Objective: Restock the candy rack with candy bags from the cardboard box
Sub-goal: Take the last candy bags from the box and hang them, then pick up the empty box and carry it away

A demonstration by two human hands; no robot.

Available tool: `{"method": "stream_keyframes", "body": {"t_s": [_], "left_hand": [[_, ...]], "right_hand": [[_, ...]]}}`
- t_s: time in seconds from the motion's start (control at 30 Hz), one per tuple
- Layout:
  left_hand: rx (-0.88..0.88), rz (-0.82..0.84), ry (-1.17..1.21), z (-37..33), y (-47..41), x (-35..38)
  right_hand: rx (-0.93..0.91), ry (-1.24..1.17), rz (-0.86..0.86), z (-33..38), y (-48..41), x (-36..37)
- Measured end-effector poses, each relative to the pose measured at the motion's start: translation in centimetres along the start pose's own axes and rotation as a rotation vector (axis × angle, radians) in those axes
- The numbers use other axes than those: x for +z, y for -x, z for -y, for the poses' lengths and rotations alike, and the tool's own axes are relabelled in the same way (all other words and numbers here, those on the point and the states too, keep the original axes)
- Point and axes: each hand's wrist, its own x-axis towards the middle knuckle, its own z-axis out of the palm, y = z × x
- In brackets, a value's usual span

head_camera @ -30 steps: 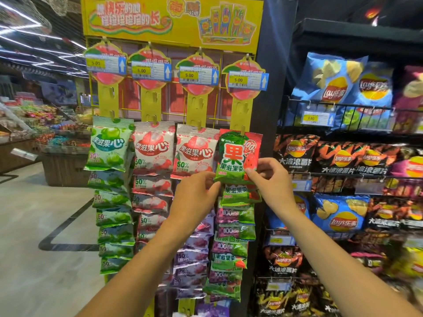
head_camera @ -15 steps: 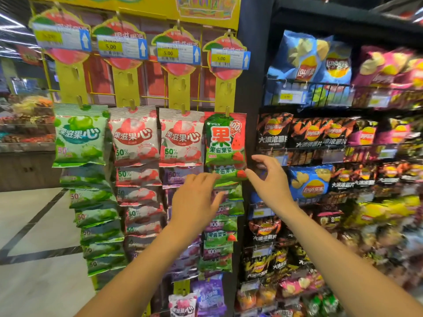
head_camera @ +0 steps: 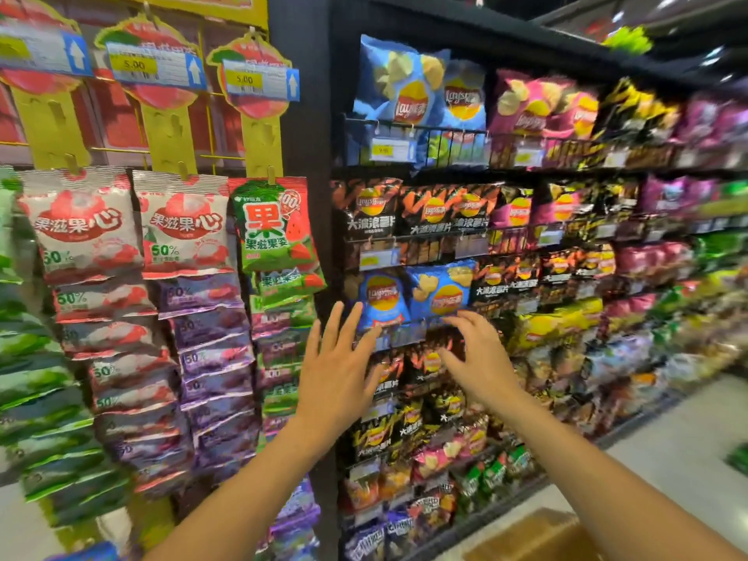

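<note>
Store aisle, candy rack (head_camera: pixel 170 135) left. Left hand (head_camera: pixel 336 374) and right hand (head_camera: pixel 479 360) hover empty, fingers apart, likely bound for the cardboard box (head_camera: pixel 534 534).

candy bags (head_camera: pixel 275 224): columns on yellow candy rack (head_camera: pixel 166 135) | cardboard box (head_camera: pixel 530 536): bottom-right

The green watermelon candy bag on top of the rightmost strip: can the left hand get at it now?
Probably yes. The left hand is open and empty, just below and right of the green watermelon candy bag, with nothing between them.
</note>
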Motion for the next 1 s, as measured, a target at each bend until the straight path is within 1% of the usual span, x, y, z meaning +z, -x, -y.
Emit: {"method": "stream_keyframes", "body": {"t_s": [0.33, 0.53, 0.73, 1.0], "left_hand": [[0.003, 0.205, 0.134, -15.8, -0.1, 6.8], [0.034, 0.406, 0.204, -22.8, 0.9, 11.2], [0.057, 0.580, 0.298, -27.2, 1.6, 15.8], [0.166, 0.744, 0.324, -31.2, 1.5, 24.9]], "right_hand": [[0.185, 0.114, 0.083, -16.4, 6.2, -6.1], [0.298, 0.150, 0.146, -24.5, 10.2, -7.8], [0.403, 0.182, 0.178, -30.1, 13.4, -6.8], [0.558, 0.188, 0.248, -37.3, 17.1, -2.2]]}}
